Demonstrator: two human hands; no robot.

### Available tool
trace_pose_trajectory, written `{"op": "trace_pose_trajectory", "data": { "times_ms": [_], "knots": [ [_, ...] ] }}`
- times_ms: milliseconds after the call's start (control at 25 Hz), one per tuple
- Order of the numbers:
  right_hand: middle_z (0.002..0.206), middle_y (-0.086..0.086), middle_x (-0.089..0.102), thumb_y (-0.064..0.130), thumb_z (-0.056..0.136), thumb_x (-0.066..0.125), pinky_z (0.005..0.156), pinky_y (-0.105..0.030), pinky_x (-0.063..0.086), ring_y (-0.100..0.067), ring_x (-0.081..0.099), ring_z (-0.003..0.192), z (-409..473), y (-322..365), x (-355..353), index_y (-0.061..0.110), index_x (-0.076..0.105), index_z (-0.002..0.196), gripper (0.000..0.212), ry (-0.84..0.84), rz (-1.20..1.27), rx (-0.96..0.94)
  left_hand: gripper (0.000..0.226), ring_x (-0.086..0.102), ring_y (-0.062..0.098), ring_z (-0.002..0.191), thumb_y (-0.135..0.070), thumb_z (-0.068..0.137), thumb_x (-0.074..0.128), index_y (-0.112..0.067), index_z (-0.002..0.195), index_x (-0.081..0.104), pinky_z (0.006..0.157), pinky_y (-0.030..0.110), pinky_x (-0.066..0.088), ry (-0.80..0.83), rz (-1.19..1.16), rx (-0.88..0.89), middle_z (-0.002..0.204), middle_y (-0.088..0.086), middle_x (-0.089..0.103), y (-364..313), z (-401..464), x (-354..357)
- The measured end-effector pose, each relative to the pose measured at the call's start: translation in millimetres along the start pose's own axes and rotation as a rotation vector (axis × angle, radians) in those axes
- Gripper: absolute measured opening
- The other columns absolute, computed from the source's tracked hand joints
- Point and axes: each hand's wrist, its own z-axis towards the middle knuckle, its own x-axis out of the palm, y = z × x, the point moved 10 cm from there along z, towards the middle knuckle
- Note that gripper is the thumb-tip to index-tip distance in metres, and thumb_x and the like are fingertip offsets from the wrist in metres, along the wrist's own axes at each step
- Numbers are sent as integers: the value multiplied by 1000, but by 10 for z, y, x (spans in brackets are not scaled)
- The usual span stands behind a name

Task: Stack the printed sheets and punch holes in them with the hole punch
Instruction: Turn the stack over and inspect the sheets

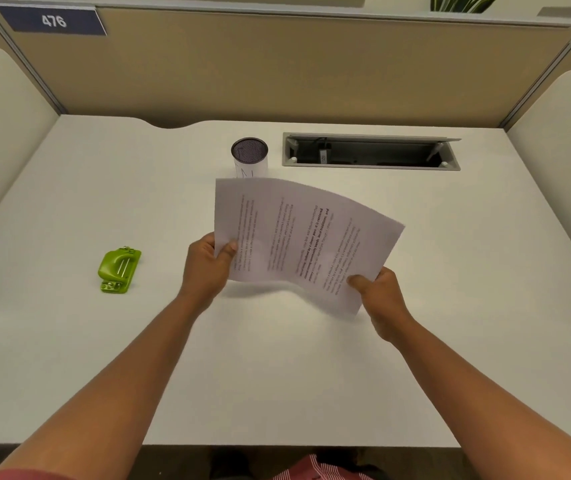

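Observation:
The printed sheets are held up above the middle of the white desk, bowed upward in an arc, their text running sideways. My left hand grips their left edge, thumb on top. My right hand pinches the lower right corner. How many sheets there are I cannot tell. The green hole punch lies flat on the desk well to the left of my left hand, untouched.
A mesh cup with a paper label stands just behind the sheets. An open cable tray is sunk into the desk at the back right. Beige partition walls close off the back and both sides.

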Motion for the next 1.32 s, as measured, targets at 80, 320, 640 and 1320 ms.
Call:
{"op": "trace_pose_trajectory", "data": {
  "times_ms": [80,320,640,1320],
  "knots": [
    [111,1,78,0,94,58,75,-35,60,-22,75,98,33,57,-23,24,71,107,30,33,90,26,18,71,-7,74,-10,99,64,-23,109,73,64,16,54,55,60,-8,95,-16,75,-142,117,-81],
    [117,-5,77,6,93,68,81,-43,61,-27,75,103,75,220,-74,17,59,129,39,55,316,10,22,70,2,67,-9,98,65,-28,92,73,63,25,54,155,155,-37,83,-14,77,-332,307,-193],
    [117,-9,74,27,78,82,74,-33,59,-24,74,95,-20,46,80,22,71,109,33,120,645,175,19,72,22,84,-1,96,65,-18,101,72,72,32,57,-26,-203,-300,98,1,77,67,238,-171],
    [119,-1,76,5,99,61,101,-52,53,-22,72,111,-34,584,406,23,71,115,27,151,338,-102,64,70,19,101,-7,90,76,-16,145,46,79,32,56,-50,-515,-497,128,6,69,554,-188,381]
  ]
}}
